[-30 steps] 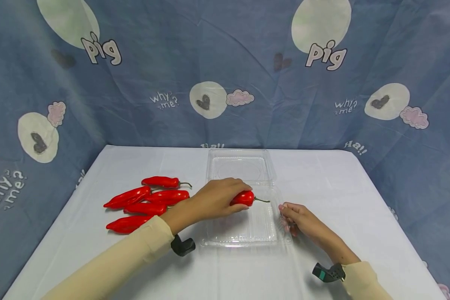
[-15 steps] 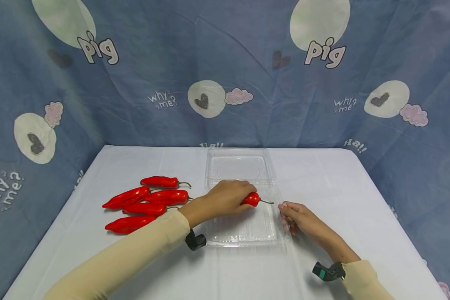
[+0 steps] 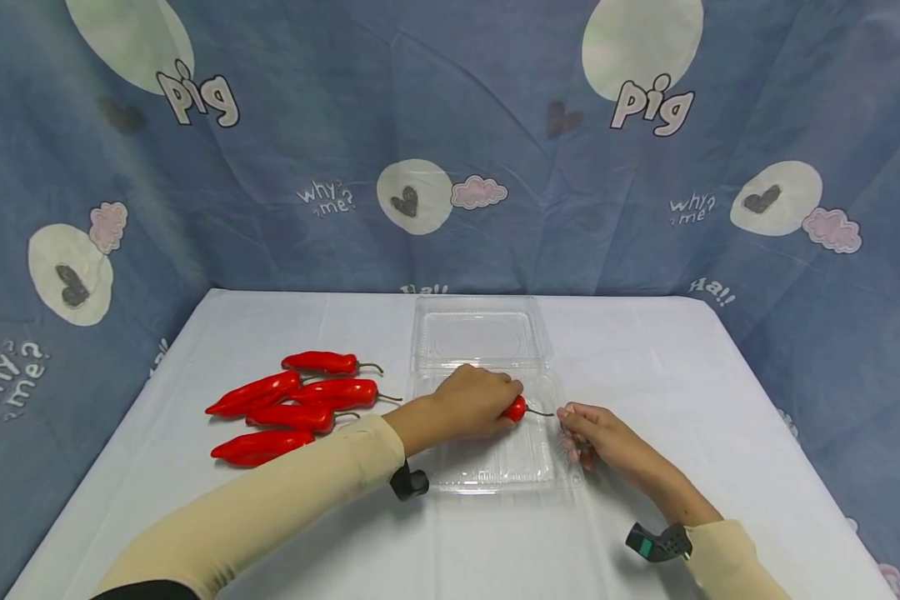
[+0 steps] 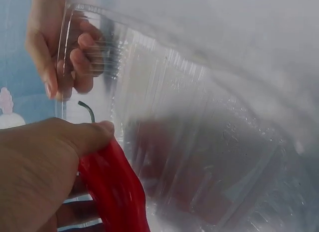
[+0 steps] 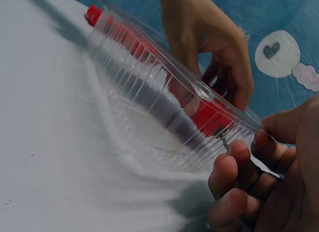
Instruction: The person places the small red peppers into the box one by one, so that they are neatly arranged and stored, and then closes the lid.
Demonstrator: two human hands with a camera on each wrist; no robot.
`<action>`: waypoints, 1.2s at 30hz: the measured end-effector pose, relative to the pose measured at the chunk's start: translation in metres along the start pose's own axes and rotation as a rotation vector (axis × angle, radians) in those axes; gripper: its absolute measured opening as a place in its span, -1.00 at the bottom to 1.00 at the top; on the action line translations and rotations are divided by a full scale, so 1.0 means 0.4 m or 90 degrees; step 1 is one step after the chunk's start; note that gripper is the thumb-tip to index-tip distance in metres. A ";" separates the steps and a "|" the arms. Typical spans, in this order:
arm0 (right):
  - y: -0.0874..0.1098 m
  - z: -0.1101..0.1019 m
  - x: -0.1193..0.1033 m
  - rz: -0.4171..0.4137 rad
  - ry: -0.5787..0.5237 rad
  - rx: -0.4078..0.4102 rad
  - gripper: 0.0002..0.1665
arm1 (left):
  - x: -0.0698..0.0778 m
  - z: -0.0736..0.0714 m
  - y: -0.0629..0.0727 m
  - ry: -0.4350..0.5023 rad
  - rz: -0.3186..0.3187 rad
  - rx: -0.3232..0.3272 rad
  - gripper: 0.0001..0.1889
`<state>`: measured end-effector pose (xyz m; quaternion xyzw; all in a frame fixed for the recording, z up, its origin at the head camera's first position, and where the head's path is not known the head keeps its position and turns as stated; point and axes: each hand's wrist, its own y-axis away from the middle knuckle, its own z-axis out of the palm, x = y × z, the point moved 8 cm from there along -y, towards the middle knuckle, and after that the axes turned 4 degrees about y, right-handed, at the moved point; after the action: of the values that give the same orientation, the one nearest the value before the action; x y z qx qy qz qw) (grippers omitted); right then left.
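Observation:
My left hand grips a red chili pepper with a thin green stem, its thumb laid along the stem end. The pepper is over the base of a clear plastic clamshell container, and its stem points toward my right hand. In the right wrist view, the pepper shows through the container's ribbed side wall. My right hand pinches the container's right rim between thumb and fingers, the other fingers curled beside the wall. The far end of the held pepper is hidden by the left hand in the head view.
Several more red peppers lie in a loose group on the white table, left of the container. The container's lid lies folded back behind its base. A blue printed cloth hangs behind the table.
My left hand has moved right and slightly nearer with the pepper, lower over the container's base. The right hand keeps its pinch on the rim.

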<state>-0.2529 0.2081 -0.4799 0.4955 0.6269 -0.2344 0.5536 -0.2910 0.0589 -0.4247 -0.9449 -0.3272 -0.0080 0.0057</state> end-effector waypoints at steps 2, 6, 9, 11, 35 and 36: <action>0.000 0.001 0.000 0.000 -0.002 -0.001 -0.50 | 0.005 -0.002 0.000 -0.009 -0.001 -0.003 -0.69; 0.000 0.001 -0.001 -0.003 0.000 -0.002 -0.48 | 0.008 0.001 0.000 -0.025 -0.006 -0.010 -0.65; 0.000 0.000 -0.001 -0.003 0.004 -0.001 -0.47 | 0.008 0.004 0.001 -0.028 -0.011 -0.011 -0.63; 0.000 0.001 0.000 -0.002 0.005 0.000 -0.48 | 0.006 0.005 0.002 -0.026 -0.015 -0.012 -0.62; -0.001 0.001 0.004 0.009 0.009 -0.003 -0.49 | -0.065 -0.058 0.083 0.254 -0.054 0.020 -0.52; -0.001 0.001 0.004 0.010 0.009 -0.003 -0.50 | -0.069 -0.064 0.090 0.275 -0.053 0.023 -0.53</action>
<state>-0.2528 0.2082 -0.4817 0.5008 0.6274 -0.2251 0.5522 -0.2904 0.0130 -0.3999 -0.9066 -0.3573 -0.2046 0.0922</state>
